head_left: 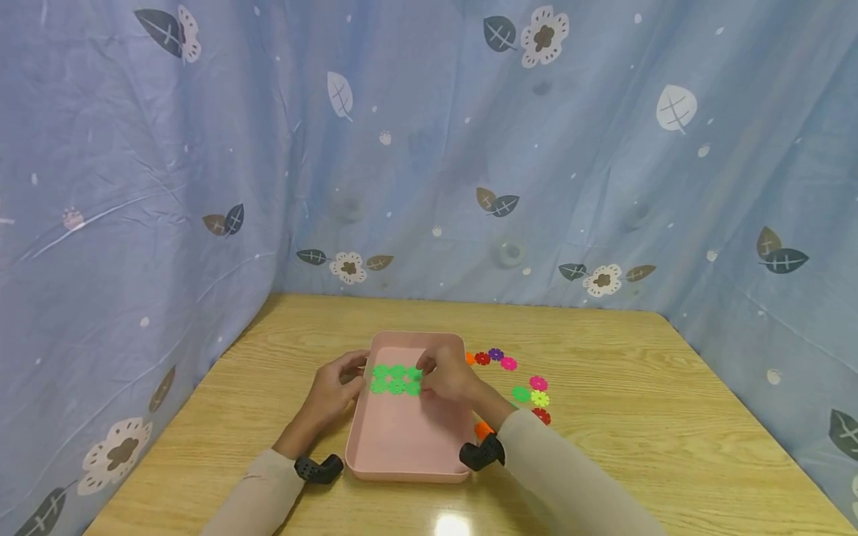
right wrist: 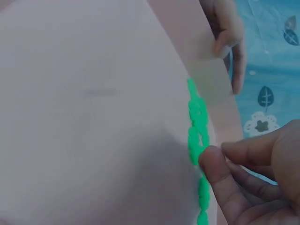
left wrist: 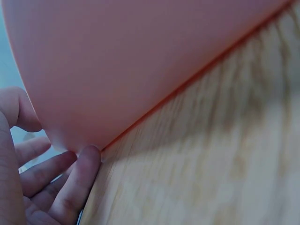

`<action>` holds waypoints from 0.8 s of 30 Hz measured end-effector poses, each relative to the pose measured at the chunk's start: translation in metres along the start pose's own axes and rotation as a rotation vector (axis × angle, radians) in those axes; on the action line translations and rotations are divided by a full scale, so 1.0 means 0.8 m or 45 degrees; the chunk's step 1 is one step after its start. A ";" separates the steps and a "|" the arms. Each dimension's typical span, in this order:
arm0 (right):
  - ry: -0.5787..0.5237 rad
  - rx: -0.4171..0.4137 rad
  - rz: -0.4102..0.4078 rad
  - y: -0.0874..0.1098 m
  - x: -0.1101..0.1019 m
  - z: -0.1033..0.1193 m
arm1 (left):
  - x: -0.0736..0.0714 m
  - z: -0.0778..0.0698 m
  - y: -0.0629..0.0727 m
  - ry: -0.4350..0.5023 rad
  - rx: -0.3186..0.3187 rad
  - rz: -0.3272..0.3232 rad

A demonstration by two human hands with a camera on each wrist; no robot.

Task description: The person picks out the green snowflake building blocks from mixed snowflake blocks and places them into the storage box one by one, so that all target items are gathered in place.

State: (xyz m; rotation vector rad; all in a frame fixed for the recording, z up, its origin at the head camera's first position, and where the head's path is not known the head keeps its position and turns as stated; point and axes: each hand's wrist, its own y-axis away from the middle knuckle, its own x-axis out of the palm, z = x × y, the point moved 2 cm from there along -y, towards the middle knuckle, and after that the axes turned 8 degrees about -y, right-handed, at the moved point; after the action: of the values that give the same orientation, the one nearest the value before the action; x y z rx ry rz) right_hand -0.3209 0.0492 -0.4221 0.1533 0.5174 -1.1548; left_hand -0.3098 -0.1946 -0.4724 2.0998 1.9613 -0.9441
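Observation:
A shallow pink tray (head_left: 415,454) lies on the wooden table. Inside it, toward the far end, several green plastic snowflake discs (head_left: 397,387) form two rows, touching one another. My left hand (head_left: 335,385) holds the tray's left wall; its fingertips touch the outer side, low near the table, in the left wrist view. Reaching over the tray from the right, my right hand (head_left: 445,372) has thumb and forefinger drawn together at the rightmost green disc (head_left: 413,388). In the right wrist view the thumb (right wrist: 215,164) covers part of the green row (right wrist: 199,126).
Loose snowflake discs in pink (head_left: 538,383), red (head_left: 482,359), purple (head_left: 496,354), yellow (head_left: 539,398), green (head_left: 520,394) and orange (head_left: 483,430) lie right of the tray, partly behind the right forearm. A blue patterned curtain (head_left: 429,149) surrounds the table (head_left: 643,417).

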 end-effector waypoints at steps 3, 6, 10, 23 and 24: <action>-0.156 -0.005 -0.027 0.005 -0.004 0.005 | 0.000 0.000 0.001 0.030 0.003 0.008; -0.281 -0.023 -0.071 0.010 -0.011 0.010 | 0.001 -0.001 0.002 0.035 0.006 0.004; -0.321 -0.016 -0.138 0.016 -0.023 0.008 | 0.002 -0.001 0.003 0.029 0.004 -0.011; -0.169 -0.045 -0.364 0.051 -0.086 -0.008 | 0.002 0.000 0.003 -0.004 -0.034 -0.023; -0.138 -0.037 -0.368 0.054 -0.090 -0.010 | 0.002 -0.001 0.003 -0.010 -0.032 -0.026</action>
State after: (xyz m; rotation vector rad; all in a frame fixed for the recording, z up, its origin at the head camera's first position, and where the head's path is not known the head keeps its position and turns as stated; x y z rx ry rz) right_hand -0.3064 0.1297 -0.4020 -0.0108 0.4696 -1.4278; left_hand -0.3073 -0.1934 -0.4734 2.0636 1.9839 -0.9248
